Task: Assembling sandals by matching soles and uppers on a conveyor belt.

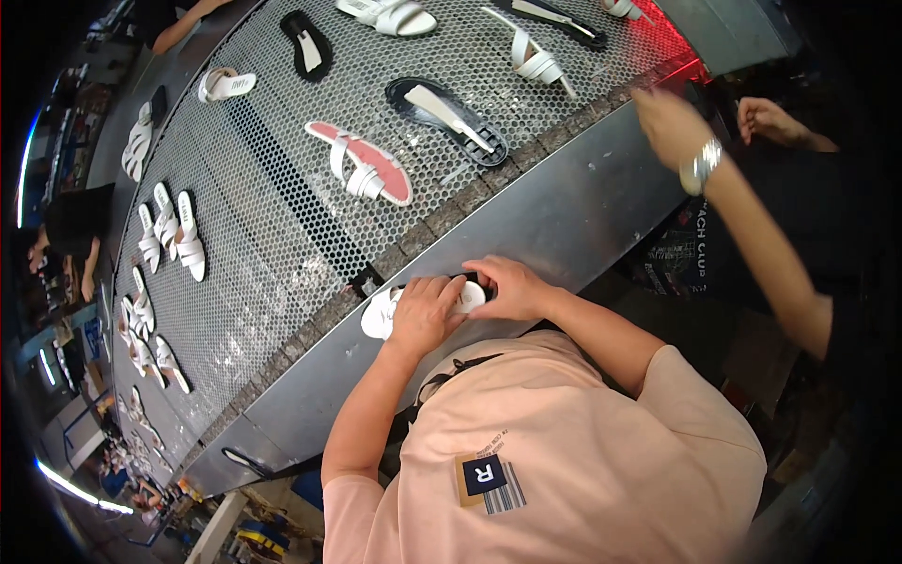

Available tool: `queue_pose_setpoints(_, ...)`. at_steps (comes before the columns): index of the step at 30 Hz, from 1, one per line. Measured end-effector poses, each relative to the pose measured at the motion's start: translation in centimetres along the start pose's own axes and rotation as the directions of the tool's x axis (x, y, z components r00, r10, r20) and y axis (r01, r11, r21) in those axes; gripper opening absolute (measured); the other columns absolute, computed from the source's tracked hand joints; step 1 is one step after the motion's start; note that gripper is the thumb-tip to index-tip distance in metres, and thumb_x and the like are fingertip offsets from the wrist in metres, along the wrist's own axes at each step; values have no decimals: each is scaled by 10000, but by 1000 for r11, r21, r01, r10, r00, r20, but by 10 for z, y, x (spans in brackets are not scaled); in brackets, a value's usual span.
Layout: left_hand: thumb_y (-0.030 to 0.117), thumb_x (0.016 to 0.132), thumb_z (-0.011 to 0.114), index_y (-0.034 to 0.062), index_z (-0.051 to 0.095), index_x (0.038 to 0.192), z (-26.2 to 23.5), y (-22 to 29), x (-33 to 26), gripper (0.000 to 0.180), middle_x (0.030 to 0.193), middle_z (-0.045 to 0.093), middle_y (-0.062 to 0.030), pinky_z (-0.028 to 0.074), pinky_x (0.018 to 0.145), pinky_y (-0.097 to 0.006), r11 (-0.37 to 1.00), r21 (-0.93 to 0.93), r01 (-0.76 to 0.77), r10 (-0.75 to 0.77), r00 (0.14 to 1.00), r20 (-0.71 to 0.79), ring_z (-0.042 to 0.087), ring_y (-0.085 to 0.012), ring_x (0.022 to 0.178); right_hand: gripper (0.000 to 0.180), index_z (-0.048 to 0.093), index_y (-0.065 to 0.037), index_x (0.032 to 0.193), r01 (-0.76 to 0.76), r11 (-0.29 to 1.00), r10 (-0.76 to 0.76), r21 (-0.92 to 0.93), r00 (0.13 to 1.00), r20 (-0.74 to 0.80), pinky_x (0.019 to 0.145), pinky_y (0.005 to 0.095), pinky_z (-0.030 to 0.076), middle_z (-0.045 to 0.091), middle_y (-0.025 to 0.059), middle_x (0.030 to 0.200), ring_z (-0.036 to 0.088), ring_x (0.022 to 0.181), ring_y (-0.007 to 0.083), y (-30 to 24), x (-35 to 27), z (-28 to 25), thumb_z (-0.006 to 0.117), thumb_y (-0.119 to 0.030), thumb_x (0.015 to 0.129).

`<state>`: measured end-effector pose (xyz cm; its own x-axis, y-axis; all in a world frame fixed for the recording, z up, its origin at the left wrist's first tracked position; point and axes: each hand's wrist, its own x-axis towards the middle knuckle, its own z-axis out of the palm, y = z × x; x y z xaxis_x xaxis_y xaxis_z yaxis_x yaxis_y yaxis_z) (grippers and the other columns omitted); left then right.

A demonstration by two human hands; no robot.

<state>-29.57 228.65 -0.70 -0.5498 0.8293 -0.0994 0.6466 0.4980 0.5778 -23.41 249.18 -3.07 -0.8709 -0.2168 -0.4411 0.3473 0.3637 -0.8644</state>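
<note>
Close to my body, over the metal edge of the conveyor, I hold a white slide sandal [379,315] with both hands. My left hand [425,315] lies over its middle, fingers closed around it. At the heel end, my right hand [512,287] grips the sandal, its thumb and fingers bent round a dark edge there. The sandal's white insole shows between the two hands, while much of its strap is hidden under my left hand. Beyond my hands, a white-strapped sandal part with a pink underside [381,169] lies on the mesh, beside a black sole [451,122].
The mesh conveyor belt [272,141] carries several white sandals [188,240] and black soles [305,47]. A smooth metal ledge [564,202] borders it. At right, a co-worker's arm with a silver watch [700,167] reaches towards the belt under red light. Other people stand across the belt.
</note>
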Motion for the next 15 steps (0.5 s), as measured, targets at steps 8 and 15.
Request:
queue_pose_setpoints(8, 188, 577, 836, 108, 624, 1155, -16, 10, 6, 620, 1018, 619, -86, 443, 841, -409, 991, -80, 111, -114, 993, -38, 575, -308, 933, 782, 479, -106, 1311, 295, 843, -341, -451, 940, -23, 992, 419, 389, 570, 121, 1136, 517, 1094, 316, 15, 5, -10, 818, -270, 625)
queue_pose_setpoints(15, 153, 557, 832, 70, 655, 1118, -39, 22, 17, 593, 934, 623, -109, 472, 750, -390, 982, -138, 128, -131, 991, -11, 590, -294, 844, 699, 470, -107, 1285, 61, 987, -76, 146, 993, 96, 890, 387, 493, 645, 163, 1094, 624, 1009, 327, -12, -3, -22, 767, -164, 656)
